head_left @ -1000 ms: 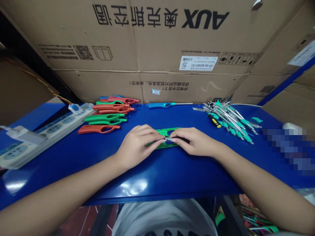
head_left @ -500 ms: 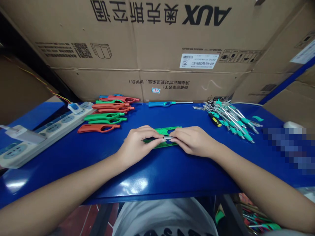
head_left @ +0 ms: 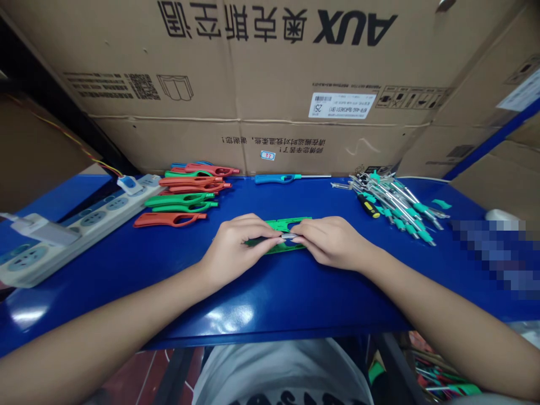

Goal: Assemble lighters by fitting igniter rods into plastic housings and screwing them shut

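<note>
Left hand (head_left: 238, 244) and right hand (head_left: 335, 242) are pinching a metal piece (head_left: 289, 236), seemingly light, stiff, slippery, its ends probably offering the surest grip.

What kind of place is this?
Probably a small assembly workspace: coloured plastic handles lie together on the left, metal rods with teal parts are heaped on the right, and a power strip sits on the blue table.
</note>
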A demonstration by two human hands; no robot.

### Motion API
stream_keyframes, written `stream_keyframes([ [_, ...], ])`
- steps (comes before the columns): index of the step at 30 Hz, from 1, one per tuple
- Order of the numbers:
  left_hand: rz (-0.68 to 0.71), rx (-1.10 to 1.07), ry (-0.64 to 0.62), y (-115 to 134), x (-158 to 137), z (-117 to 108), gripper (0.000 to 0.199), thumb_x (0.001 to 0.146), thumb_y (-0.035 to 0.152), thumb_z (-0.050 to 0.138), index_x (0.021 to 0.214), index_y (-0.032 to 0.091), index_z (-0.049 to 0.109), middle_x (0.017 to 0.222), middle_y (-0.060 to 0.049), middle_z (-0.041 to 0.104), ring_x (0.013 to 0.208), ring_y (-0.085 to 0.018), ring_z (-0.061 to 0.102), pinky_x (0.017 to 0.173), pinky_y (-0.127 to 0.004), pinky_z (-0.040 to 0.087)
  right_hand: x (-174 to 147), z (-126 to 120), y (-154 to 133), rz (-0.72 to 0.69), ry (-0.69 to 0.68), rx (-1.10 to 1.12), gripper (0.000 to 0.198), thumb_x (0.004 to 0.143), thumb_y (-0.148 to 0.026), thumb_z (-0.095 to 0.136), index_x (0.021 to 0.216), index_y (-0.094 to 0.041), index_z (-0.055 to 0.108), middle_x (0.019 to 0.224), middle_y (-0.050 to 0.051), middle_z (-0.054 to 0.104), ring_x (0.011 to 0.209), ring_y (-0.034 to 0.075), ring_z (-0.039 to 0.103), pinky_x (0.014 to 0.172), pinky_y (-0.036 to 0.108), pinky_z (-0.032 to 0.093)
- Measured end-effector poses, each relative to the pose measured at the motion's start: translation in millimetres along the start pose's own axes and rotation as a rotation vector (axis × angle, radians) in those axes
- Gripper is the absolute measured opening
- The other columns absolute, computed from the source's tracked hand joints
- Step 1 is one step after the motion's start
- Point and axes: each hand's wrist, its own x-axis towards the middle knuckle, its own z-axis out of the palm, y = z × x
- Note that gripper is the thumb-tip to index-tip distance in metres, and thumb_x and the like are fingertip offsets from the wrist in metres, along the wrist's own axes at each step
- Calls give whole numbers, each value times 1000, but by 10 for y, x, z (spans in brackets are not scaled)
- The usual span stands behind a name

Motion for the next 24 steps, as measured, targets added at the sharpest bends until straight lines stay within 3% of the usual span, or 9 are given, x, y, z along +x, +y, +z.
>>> stream_keyframes([
  [11,-24,24,-18,2,-5,10,10,90,29,73,88,21,78,84,-5,79,78,-19,71,75,-32,58,6,-4,3,16,-50,51,27,105,-27,40,104,-16,65,96,9,77,77,17,70,63,28,47],
  [14,-29,31,-22,3,4,0,8,87,27,76,90,20,78,86,-5,78,80,-18,71,76,-31,58,14,-35,4,103,-98,154,24,104,-30,43,104,-18,63,94,8,76,80,18,70,65,27,47],
  [18,-29,51,-48,-3,17,-6,20,82,28,80,100,20,77,91,-5,78,81,-18,71,78,-31,57,16,-93,10,255,-134,335,15,101,-29,50,103,-19,60,93,6,72,75,15,65,67,26,46],
  [24,-88,75,-100,-19,7,6,26,83,31,78,107,20,75,97,-5,79,83,-18,71,78,-30,57,3,-121,67,432,-186,558,16,97,-37,56,99,-21,56,67,-5,57,55,10,48,55,22,35],
])
